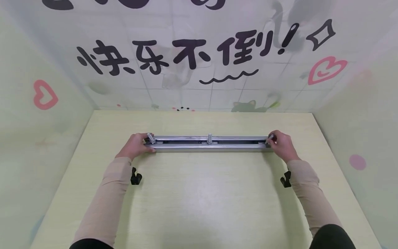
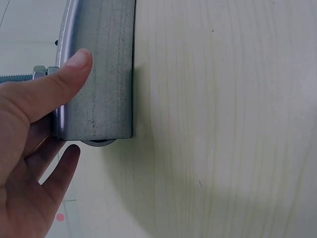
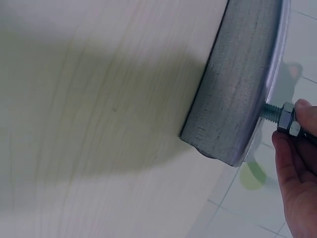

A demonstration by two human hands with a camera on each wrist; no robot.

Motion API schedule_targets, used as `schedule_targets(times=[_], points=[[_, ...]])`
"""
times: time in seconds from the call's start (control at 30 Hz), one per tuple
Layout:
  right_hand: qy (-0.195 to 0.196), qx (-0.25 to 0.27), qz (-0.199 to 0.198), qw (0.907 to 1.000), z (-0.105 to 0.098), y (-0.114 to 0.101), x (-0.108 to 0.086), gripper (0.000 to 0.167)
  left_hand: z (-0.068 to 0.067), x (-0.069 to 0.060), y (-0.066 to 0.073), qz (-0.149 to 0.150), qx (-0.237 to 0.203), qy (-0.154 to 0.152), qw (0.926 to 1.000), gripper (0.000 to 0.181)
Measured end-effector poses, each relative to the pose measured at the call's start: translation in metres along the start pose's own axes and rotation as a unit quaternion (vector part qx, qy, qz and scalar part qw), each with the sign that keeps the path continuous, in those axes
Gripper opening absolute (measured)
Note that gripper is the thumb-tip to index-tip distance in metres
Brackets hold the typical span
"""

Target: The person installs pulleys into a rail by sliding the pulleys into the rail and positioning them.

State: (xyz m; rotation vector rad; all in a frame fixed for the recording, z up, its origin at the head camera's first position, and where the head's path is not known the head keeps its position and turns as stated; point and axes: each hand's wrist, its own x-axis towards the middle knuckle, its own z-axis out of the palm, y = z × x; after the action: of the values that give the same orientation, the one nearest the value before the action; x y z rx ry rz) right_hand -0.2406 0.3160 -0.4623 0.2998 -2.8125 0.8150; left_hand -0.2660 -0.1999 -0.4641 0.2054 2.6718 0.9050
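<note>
A long slotted metal channel rail (image 1: 214,146) lies across the table, its slot facing up. Bolts stand up from the slot at the left end (image 1: 150,138), the middle (image 1: 209,139) and the right end. My left hand (image 1: 135,145) grips the rail's left end; in the left wrist view the thumb (image 2: 74,69) presses on its side wall, beside a hex nut (image 2: 39,72) on the threaded bolt (image 2: 16,78). At the other end, my right hand (image 1: 283,145) pinches a hex nut (image 3: 286,118) on the right bolt (image 3: 270,112), between thumb and fingers.
The pale wood-grain table (image 1: 205,197) meets a printed backdrop (image 1: 186,93) behind the rail, with side panels (image 1: 37,145) at left and right. Black clip-like pieces (image 1: 135,176) show beside both wrists.
</note>
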Motion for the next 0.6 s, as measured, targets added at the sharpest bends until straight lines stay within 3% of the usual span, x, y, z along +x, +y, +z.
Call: schedule_targets(times=[0.43, 0.6], points=[[-0.027, 0.000, 0.014, 0.9995, -0.002, 0.000, 0.003, 0.013, -0.002, -0.001, 0.002, 0.002, 0.007, 0.004, 1.0000, 0.065], [-0.061, 0.026, 0.038, 0.9971, -0.010, 0.000, 0.004, 0.018, -0.002, 0.000, 0.004, -0.001, 0.014, 0.000, 0.9999, 0.065]])
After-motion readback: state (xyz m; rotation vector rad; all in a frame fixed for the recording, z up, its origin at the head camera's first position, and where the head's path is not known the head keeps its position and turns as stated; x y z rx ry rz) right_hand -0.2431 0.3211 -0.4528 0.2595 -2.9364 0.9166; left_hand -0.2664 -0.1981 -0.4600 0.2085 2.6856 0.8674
